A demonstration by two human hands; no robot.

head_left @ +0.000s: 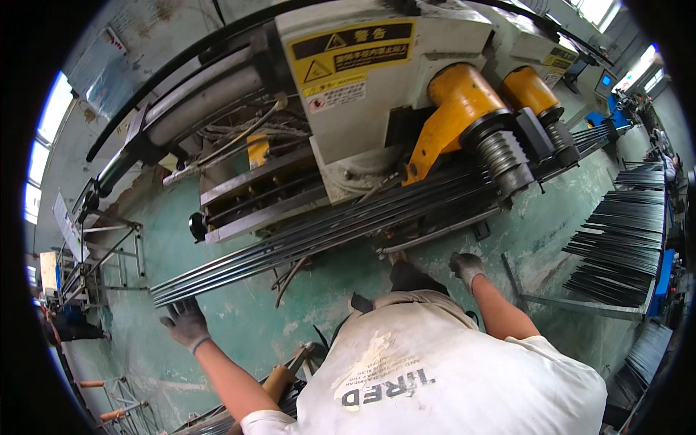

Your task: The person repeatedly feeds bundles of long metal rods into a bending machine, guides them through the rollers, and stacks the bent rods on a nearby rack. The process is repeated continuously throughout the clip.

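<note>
A bundle of long dark metal bars (290,243) lies lengthwise through the machine, its shiny ends jutting out to the left. My left hand (186,322), in a grey glove, is at those ends. Its fingers are stretched out and apart, with the tips at or just below the lowest bar; whether they touch it I cannot tell. Away from the bars, my right hand (465,267), also gloved, hangs beside my body with its fingers curled in. Nothing shows in it. Above the bundle stand two orange clamp arms (464,101) with thick springs.
The large pale machine housing (377,94) with warning labels fills the upper middle. On the right, a rack (580,304) carries many more dark bars. A bent hose (290,281) hangs under the bundle. Metal stands (116,250) are at the left, over a green floor (239,326).
</note>
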